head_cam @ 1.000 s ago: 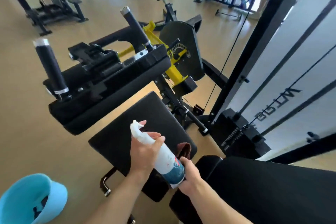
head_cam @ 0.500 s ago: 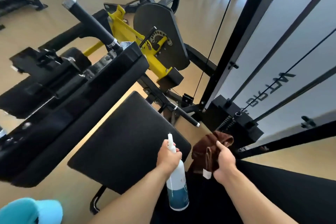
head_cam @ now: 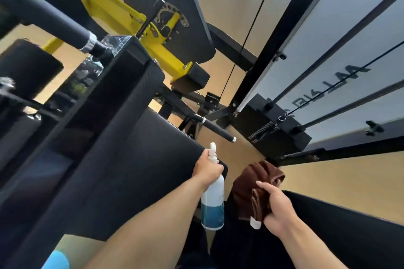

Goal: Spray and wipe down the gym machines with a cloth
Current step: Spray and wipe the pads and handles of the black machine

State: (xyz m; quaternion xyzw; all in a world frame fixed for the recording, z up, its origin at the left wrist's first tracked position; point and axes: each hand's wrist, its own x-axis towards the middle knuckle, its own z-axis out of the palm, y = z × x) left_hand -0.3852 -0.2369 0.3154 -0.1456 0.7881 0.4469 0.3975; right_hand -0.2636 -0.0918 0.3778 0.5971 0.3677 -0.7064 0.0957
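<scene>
My left hand grips the neck of a white spray bottle with a blue label, its nozzle up and its body hanging down, at the right edge of the machine's black seat pad. My right hand holds a bunched brown cloth just right of the bottle, over the gap between the seat and a black pad at the lower right. The black and yellow gym machine fills the upper left, with a large black arm pad close to the camera.
A short black handle juts out beyond the seat. The weight stack with its cable and guide rods stands to the right behind a translucent shield. A blue object lies on the tan floor at the bottom left.
The view has moved closer to the machine and tilted. Earlier both hands held the bottle; now the left hand alone holds it upright and the right hand has come away with the cloth.
</scene>
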